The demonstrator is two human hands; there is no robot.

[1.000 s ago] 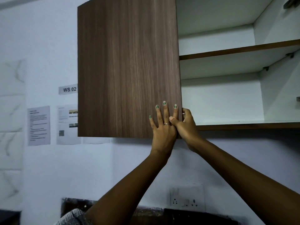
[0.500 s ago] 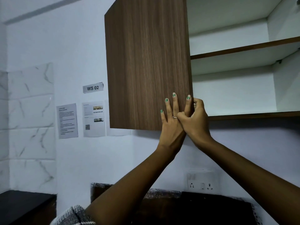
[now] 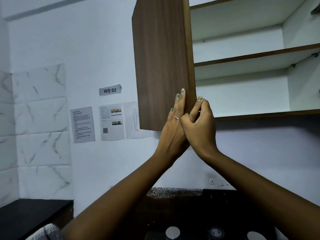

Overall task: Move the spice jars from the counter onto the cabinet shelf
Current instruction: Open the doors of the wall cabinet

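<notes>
Swinging the cabinet door [image 3: 161, 63] wide first: left hand [image 3: 174, 125] lies flat on its face with fingers straight, right hand [image 3: 200, 123] curls round its edge. Jars [image 3: 172, 232] wait on the counter, far below both wrists, so open it fully, I'd say.

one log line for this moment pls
phase: opening cabinet door | left hand: flat on door face | right hand: grips door edge | shelves: bare | jar lids: below
</notes>
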